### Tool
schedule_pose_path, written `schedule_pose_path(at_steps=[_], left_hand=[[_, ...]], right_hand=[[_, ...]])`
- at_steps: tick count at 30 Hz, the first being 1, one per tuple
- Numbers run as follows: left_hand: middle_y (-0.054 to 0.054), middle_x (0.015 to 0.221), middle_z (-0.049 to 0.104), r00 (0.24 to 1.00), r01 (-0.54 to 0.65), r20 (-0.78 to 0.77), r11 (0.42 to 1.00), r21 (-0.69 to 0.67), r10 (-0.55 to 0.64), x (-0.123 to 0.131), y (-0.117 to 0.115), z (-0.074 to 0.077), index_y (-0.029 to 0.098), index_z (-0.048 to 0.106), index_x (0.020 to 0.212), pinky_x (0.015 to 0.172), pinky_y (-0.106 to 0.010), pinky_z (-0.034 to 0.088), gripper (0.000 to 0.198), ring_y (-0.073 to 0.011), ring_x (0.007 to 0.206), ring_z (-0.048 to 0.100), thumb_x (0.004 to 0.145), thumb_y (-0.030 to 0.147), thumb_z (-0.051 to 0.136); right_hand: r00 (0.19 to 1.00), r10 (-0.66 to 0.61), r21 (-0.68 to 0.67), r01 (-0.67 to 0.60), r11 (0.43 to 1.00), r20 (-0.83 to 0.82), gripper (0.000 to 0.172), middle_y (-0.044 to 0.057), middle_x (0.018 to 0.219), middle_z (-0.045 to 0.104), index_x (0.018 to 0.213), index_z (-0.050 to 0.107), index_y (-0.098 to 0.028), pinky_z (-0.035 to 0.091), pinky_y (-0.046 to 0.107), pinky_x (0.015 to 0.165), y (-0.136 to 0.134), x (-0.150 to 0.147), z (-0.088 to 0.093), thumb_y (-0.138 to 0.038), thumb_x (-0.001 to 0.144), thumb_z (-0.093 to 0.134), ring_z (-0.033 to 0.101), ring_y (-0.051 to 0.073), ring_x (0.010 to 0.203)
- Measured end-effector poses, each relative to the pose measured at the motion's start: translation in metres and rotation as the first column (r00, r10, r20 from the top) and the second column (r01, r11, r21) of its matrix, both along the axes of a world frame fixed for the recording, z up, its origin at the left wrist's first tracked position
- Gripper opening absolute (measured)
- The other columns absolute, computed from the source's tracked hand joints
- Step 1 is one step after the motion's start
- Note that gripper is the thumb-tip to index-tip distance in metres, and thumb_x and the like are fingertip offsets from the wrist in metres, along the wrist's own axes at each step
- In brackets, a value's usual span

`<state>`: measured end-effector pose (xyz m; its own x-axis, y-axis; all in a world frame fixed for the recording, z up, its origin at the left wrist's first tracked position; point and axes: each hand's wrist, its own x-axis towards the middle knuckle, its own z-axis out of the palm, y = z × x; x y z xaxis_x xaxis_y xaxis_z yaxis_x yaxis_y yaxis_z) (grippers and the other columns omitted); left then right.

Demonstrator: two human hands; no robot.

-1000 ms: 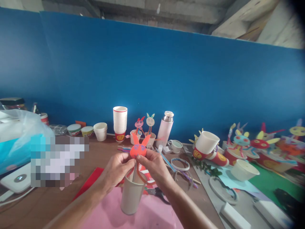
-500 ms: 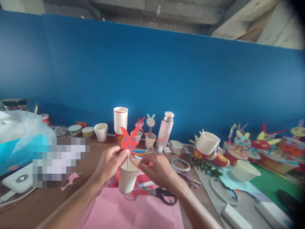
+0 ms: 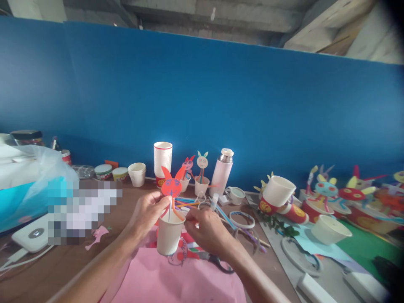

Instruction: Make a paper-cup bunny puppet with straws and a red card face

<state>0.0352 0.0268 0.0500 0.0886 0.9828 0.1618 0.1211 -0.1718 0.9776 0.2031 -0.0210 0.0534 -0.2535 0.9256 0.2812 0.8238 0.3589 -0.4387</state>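
Observation:
My left hand [image 3: 150, 212] pinches the red paper rabbit head [image 3: 171, 188] at its lower edge, over the mouth of a white paper cup [image 3: 171, 239]. Below the head, a pale stem goes down into the cup. An orange pipe cleaner [image 3: 177, 211] bends from the head down to the cup's right rim. My right hand [image 3: 205, 227] is beside that rim, fingers curled; whether the pipe cleaner's end is in them is hidden. Under the cup lie pink paper [image 3: 176, 282] and a drawn paper face [image 3: 181, 252]. Black-handled scissors [image 3: 217, 263] are partly covered by my right forearm.
Behind stand stacked paper cups [image 3: 163, 158], two small cups with rabbit figures [image 3: 202, 168] and a pink flask [image 3: 221, 172]. Pipe cleaners and a tape roll [image 3: 242, 219] lie right of centre. Finished cup figures [image 3: 326, 189] crowd the right; a plastic bag [image 3: 41, 168] is left.
My right hand has turned and its fingers have curled in beside the cup; the orange end seen in it before no longer shows. My left hand keeps its pinch. The view has shifted slightly.

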Motion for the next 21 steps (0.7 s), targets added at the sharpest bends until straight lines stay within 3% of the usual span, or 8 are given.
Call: schedule_pose_path(at_steps=[6, 11, 17, 21], left_hand=[[0.002, 0.054, 0.058, 0.996, 0.015, 0.085, 0.999, -0.036, -0.012, 0.0, -0.001, 0.003, 0.013, 0.063, 0.066, 0.048, -0.02, 0.037, 0.022, -0.0104, 0.049, 0.049, 0.067, 0.035, 0.059], [0.0, 0.053, 0.059, 0.997, -0.033, 0.066, 0.999, -0.027, 0.034, 0.0, -0.002, 0.005, 0.013, 0.063, 0.061, 0.05, -0.022, 0.039, 0.023, -0.0131, 0.05, 0.052, 0.064, 0.036, 0.06], [0.001, 0.056, 0.056, 0.997, 0.034, 0.063, 0.999, -0.03, -0.032, -0.003, 0.0, 0.005, 0.012, 0.063, 0.068, 0.049, -0.021, 0.037, 0.023, -0.0103, 0.05, 0.047, 0.069, 0.035, 0.058], [0.002, 0.051, 0.051, 0.998, 0.051, 0.045, 0.998, -0.031, -0.049, -0.004, 0.002, 0.007, 0.012, 0.062, 0.061, 0.046, -0.02, 0.032, 0.024, -0.0089, 0.047, 0.043, 0.068, 0.034, 0.058]], right_hand=[[0.997, -0.057, 0.027, 0.058, 0.998, -0.044, 0.012, -0.001, 0.056, 0.056, 0.071, 0.056, -0.019, 0.024, 0.021, 0.05, 0.003, -0.002, -0.01, -0.018, 0.073, 0.044, 0.045, 0.011, 0.052], [0.991, -0.086, 0.013, 0.087, 0.996, -0.1, 0.012, -0.003, 0.051, 0.049, 0.069, 0.057, -0.019, 0.023, 0.021, 0.049, 0.005, -0.005, -0.015, -0.018, 0.071, 0.045, 0.04, 0.01, 0.049], [0.984, -0.067, 0.019, 0.071, 0.997, -0.164, 0.014, -0.005, 0.047, 0.044, 0.07, 0.059, -0.02, 0.024, 0.019, 0.048, 0.004, -0.006, -0.015, -0.021, 0.072, 0.046, 0.036, 0.009, 0.047], [0.982, -0.028, 0.031, 0.035, 0.999, -0.188, 0.015, -0.005, 0.048, 0.043, 0.069, 0.061, -0.02, 0.026, 0.019, 0.048, 0.005, -0.004, -0.014, -0.022, 0.073, 0.047, 0.037, 0.009, 0.047]])
